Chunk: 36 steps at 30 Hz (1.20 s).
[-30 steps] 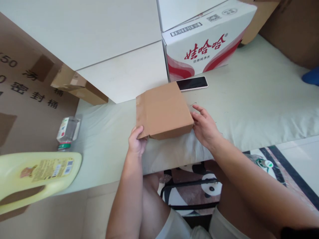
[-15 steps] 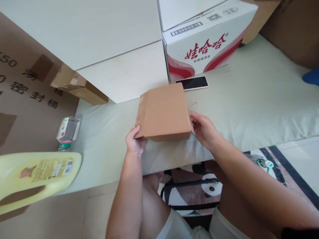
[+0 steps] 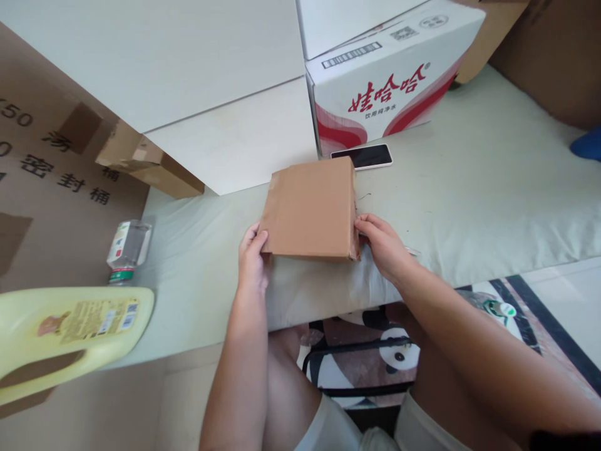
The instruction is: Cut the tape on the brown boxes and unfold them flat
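A small brown cardboard box (image 3: 307, 210) is between my hands, above the pale green cloth near its front edge. My left hand (image 3: 253, 254) grips the flap at its left end, thumb on top and fingers partly hidden underneath. At the box's right end, my right hand (image 3: 382, 244) pinches the edge, where the cardboard looks rough and torn. What lies inside the box is hidden. Just behind the box's far right corner lies a phone (image 3: 369, 156) with a dark screen.
White cartons (image 3: 235, 134) stand behind, beside a white-and-red carton (image 3: 385, 94) with Chinese lettering. To the left are a clear bottle (image 3: 129, 244) lying down and a big yellow jug (image 3: 107, 319). The pale green cloth (image 3: 469, 207) spreads to the right.
The box has tilted and shifted slightly to the right, and its torn right side now shows more. My left hand has moved up a little along with the flap.
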### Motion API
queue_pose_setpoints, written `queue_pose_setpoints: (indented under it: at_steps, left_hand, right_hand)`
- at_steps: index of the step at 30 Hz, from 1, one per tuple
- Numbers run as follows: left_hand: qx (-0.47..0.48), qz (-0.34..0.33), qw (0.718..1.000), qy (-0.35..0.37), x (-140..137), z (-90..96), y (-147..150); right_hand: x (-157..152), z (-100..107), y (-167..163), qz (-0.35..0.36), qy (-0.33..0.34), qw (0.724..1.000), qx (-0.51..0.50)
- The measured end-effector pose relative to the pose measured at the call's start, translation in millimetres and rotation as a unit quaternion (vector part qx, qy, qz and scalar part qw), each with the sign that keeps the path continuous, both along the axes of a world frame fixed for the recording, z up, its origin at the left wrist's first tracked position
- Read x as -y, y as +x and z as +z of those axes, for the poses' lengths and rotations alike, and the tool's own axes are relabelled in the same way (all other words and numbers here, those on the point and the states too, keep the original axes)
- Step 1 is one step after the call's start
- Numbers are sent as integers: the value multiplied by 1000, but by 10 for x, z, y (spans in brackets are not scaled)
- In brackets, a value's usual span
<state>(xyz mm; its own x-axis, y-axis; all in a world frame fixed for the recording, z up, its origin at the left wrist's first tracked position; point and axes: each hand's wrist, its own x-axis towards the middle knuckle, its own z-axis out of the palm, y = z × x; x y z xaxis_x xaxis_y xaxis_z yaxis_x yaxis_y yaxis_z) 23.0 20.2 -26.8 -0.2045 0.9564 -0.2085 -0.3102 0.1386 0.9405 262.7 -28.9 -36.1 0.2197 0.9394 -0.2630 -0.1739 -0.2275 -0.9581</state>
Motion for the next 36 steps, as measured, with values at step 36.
queue_pose_setpoints:
  at_steps: [36]
  left_hand:
    - [-84,-3,996,-7,-31,-47,-5]
  right_hand:
    - [52,97,15,16,-27,999,9]
